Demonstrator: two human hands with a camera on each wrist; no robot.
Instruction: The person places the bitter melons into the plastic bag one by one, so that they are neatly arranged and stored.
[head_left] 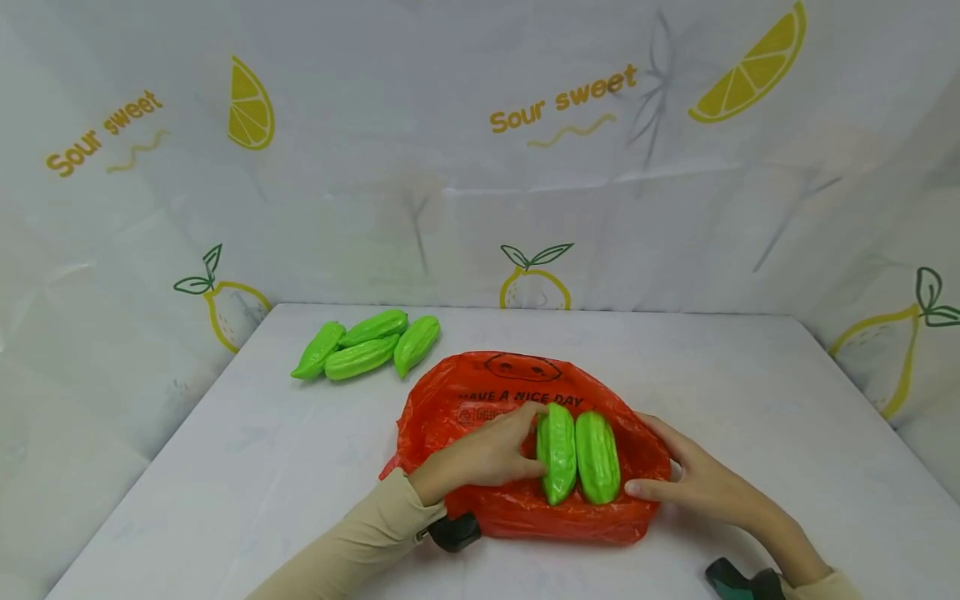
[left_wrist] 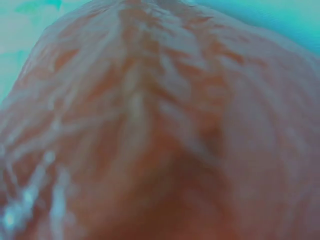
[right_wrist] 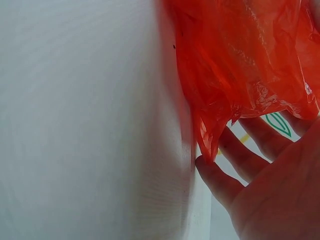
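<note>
On the table lies a red plastic bag (head_left: 517, 512) with its mouth spread toward me. Two bright green, ridged bitter melons are side by side at the mouth, the left one (head_left: 557, 454) and the right one (head_left: 597, 458). My left hand (head_left: 487, 450) grips the left melon between thumb and fingers. At the bag's right edge, my right hand (head_left: 697, 475) holds the rim, thumb over the front and fingers behind. In the right wrist view these fingers (right_wrist: 245, 155) lie against the red plastic (right_wrist: 225, 65). Blurred bag film (left_wrist: 150, 125) fills the left wrist view, hiding the left hand there.
Several more green bitter melons (head_left: 360, 357) lie grouped at the table's back left. The white table (head_left: 750, 383) ends at a hanging white sheet (head_left: 360, 208) printed with lemons. Dark wrist devices (head_left: 453, 531) sit at both wrists.
</note>
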